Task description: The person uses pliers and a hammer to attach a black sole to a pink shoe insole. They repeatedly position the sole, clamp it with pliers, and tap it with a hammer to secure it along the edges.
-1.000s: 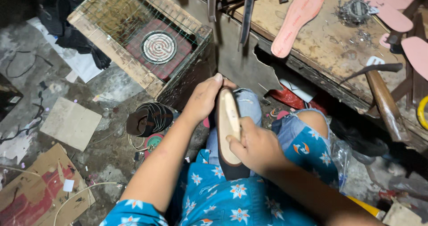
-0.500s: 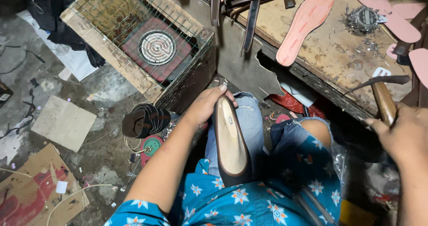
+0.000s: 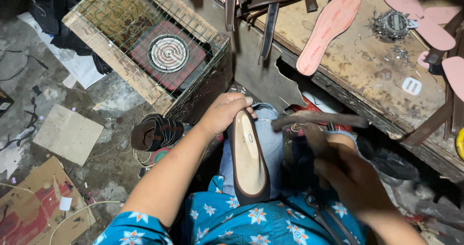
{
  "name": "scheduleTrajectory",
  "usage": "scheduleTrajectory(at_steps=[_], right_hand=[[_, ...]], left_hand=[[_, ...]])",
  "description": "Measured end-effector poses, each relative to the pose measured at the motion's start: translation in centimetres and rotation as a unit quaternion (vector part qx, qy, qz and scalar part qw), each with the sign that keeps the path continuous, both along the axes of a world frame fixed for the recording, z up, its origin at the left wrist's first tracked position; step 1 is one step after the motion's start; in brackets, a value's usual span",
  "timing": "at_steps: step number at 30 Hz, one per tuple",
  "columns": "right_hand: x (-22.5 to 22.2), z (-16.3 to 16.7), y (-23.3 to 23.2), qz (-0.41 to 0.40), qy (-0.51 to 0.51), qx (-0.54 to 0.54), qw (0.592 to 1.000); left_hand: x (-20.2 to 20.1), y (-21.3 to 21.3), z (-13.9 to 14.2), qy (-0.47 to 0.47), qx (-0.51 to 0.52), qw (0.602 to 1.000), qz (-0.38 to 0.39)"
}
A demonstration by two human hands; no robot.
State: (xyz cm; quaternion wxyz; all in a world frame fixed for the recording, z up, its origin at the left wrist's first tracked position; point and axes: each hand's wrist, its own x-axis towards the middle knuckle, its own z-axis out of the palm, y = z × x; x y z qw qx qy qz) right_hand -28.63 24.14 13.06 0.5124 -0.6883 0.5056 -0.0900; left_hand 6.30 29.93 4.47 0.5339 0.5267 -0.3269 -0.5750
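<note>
Left hand (image 3: 223, 113) grips the brown shoe (image 3: 249, 160) on my lap, right hand (image 3: 355, 179) holds the hammer (image 3: 316, 120) (blurry); tapping step, needs careful aim.

Wire cage (image 3: 145, 42) left, workbench (image 3: 367, 75) right — narrow gap between.

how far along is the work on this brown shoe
Looks done: the brown shoe has its beige lining fitted and its edge bound. In hand: the left hand grips its toe end on the lap, while the right hand holds a blurred hammer above it. Left: probably tapping it down. Several pink insoles on the workbench lie bare.
</note>
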Motion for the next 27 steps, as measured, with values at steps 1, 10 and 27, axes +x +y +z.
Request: scheduleTrajectory(at_steps=[1, 10, 27], right_hand=[[0.0, 1.3, 0.6, -0.014, -0.036, -0.026, 0.999], [5.4, 1.2, 3.6, 0.148, 0.09, -0.096, 0.98], [-8.1, -7.7, -15.1, -0.078, 0.275, -0.429, 0.857]], left_hand=[[0.1, 0.1, 0.3, -0.016, -0.016, 1.0, -0.008], [-1.3, 0.2, 0.5, -0.176, -0.098, 0.979, 0.022], [-4.5, 5.2, 11.6, -0.054, -0.169, 0.984, 0.021]])
